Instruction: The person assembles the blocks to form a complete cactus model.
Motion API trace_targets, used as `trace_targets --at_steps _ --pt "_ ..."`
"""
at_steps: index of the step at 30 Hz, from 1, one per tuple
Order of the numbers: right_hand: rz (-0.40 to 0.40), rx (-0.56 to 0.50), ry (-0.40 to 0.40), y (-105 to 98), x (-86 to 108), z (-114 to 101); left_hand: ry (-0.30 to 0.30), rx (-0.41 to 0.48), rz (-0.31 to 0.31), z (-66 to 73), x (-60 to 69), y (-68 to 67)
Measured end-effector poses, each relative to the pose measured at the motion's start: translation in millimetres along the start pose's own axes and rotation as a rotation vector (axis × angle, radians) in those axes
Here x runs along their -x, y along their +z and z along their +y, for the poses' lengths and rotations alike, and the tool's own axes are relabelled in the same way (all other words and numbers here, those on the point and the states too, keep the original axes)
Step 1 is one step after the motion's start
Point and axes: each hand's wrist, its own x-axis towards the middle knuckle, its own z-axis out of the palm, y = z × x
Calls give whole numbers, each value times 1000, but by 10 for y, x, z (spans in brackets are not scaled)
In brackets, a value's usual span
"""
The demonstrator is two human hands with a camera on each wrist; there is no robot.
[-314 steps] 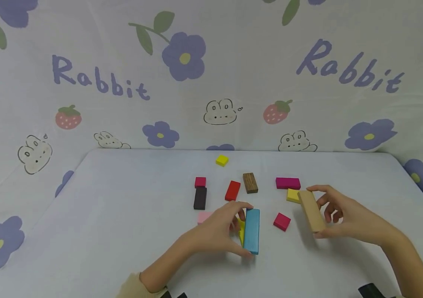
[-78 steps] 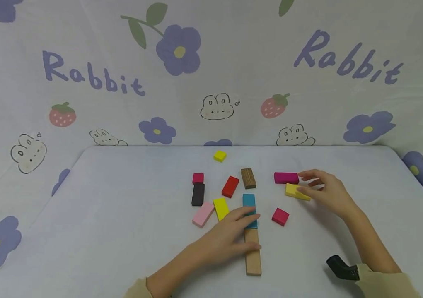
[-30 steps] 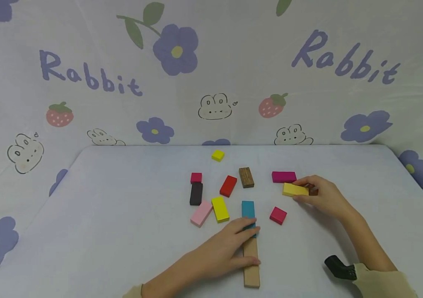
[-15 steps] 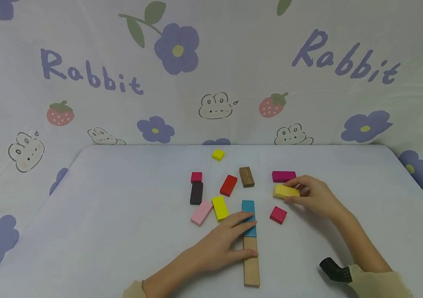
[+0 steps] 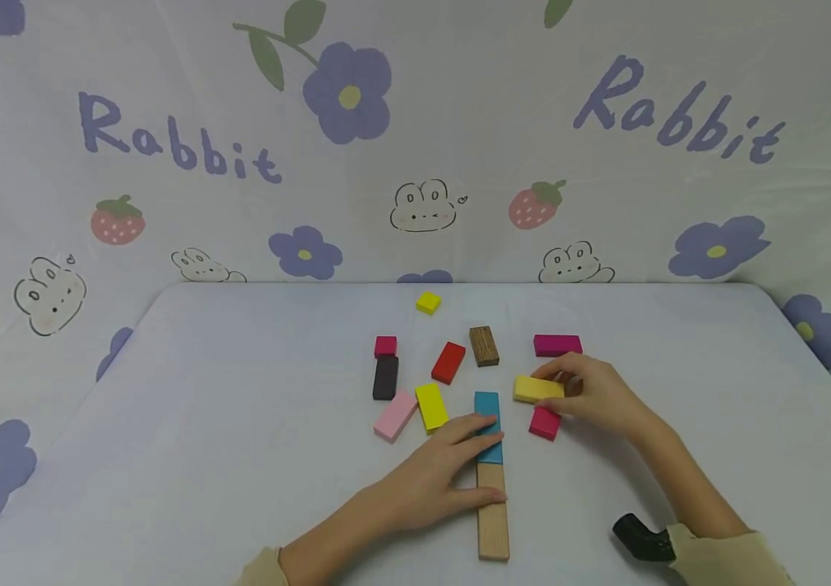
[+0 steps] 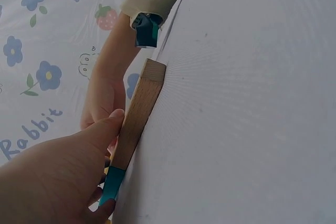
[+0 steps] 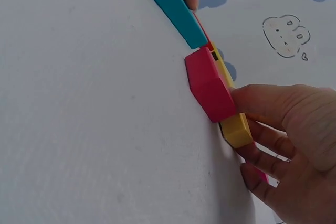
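Observation:
My right hand (image 5: 598, 395) pinches a pale yellow block (image 5: 538, 389) between thumb and fingers, low over the table. In the right wrist view, a crimson block (image 7: 210, 85) partly covers that yellow block (image 7: 237, 131). A blue block (image 5: 487, 403) and a plain wooden block (image 5: 493, 529) lie end to end in a line. My left hand (image 5: 422, 480) rests across both, thumb on the wooden block and fingertips on the blue one. In the left wrist view, the left thumb lies along the side of the wooden block (image 6: 137, 116), above the blue block (image 6: 111, 184).
Around them lie a magenta block (image 5: 557, 346), a brown block (image 5: 484, 347), a red block (image 5: 448, 363), a bright yellow block (image 5: 431, 408), a pink block (image 5: 395, 417), a black block (image 5: 386, 378), a small crimson block (image 5: 386, 347) and a small yellow block (image 5: 428, 303).
The wooden block now continues the blue one, both lying flat. My right hand has taken hold of the yellow block and moved it left, away from the magenta block. The left hand stays on its blocks.

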Motion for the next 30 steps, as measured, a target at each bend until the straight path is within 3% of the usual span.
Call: trace_targets --at_steps 13,30 --pt "-74 -4 -35 55 -4 -70 14 22 3 -6 3 5" --pt "-92 0 -77 86 8 -135 12 28 -1 0 8 5"
